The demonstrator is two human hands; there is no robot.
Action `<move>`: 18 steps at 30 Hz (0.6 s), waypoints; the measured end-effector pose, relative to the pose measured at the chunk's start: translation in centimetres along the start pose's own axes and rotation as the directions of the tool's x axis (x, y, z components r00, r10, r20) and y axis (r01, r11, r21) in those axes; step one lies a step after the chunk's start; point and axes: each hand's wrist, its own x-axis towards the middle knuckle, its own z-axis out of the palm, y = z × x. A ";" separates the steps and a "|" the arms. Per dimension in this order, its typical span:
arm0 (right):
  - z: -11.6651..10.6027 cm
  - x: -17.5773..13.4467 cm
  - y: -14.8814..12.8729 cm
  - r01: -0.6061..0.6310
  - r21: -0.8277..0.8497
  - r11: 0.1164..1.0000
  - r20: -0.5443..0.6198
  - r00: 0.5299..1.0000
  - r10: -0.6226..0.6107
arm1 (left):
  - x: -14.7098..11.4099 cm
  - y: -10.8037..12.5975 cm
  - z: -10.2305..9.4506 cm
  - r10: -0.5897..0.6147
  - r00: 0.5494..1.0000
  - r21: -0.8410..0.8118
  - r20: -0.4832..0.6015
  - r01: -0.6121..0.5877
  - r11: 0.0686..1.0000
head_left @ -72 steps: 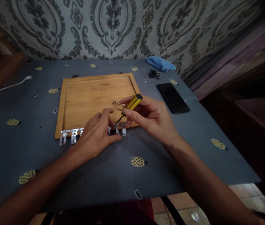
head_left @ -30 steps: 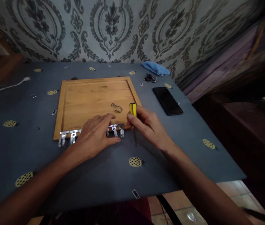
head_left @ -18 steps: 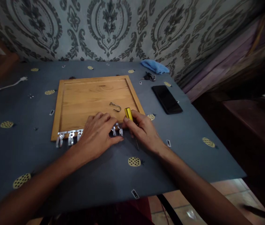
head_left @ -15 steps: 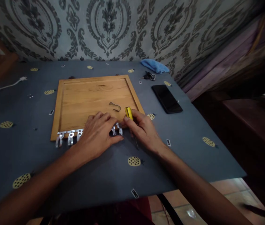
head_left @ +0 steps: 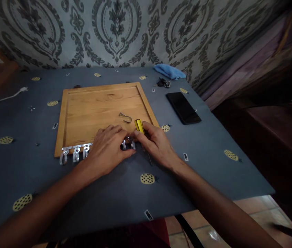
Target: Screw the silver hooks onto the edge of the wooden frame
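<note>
My right hand is closed around a screwdriver with a yellow handle. The handle points up and away, and its thin shaft slants down towards me over the tablecloth. Beside it, my left hand bends over the near edge of a framed wooden board, fingers and thumb closed about a metal hook near the right end. Several silver hooks line that edge; my left hand covers the middle ones. One loose hook lies on the board. My fingertips partly hide what they grip.
A black phone, keys and a blue cloth lie on the right of the grey pineapple-print table covering. On the left are a white cable and some tiny pieces. A patterned wall stands behind.
My right hand and the screwdriver have shifted slightly left, closer to the left fingertips. My left hand stays at the same hooks. The view has tilted a little.
</note>
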 end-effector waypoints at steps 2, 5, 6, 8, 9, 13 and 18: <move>0.0 0.1 -0.1 0.017 -0.014 1.000 -0.008 1.000 -0.017 | 0.1 0.0 0.0 -0.011 1.000 -0.022 0.012 0.011 1.000; -0.1 0.2 -0.2 0.022 -0.026 0.999 -0.004 1.000 -0.022 | 0.2 -0.1 0.0 -0.028 1.000 -0.068 0.001 0.028 0.997; -0.1 0.2 -0.2 0.018 -0.030 0.999 -0.001 1.000 -0.019 | 0.2 -0.1 0.0 -0.034 0.999 -0.080 -0.006 0.033 0.996; -0.1 0.2 -0.2 0.018 -0.038 0.999 -0.001 1.000 -0.018 | 0.2 0.0 0.1 -0.050 0.999 -0.093 -0.012 0.048 0.994; -0.1 0.2 -0.2 0.019 -0.043 0.999 -0.003 1.000 -0.019 | 0.3 0.0 0.1 -0.059 0.998 -0.097 -0.012 0.057 0.994; -0.3 0.1 -0.4 0.019 -0.083 0.996 0.013 1.000 -0.018 | 0.4 0.0 0.1 -0.082 0.997 -0.118 -0.007 0.080 0.990; -0.6 0.0 -0.9 0.048 -0.162 0.986 0.069 0.997 -0.037 | 0.5 0.0 0.0 -0.086 0.996 -0.146 0.000 0.085 0.986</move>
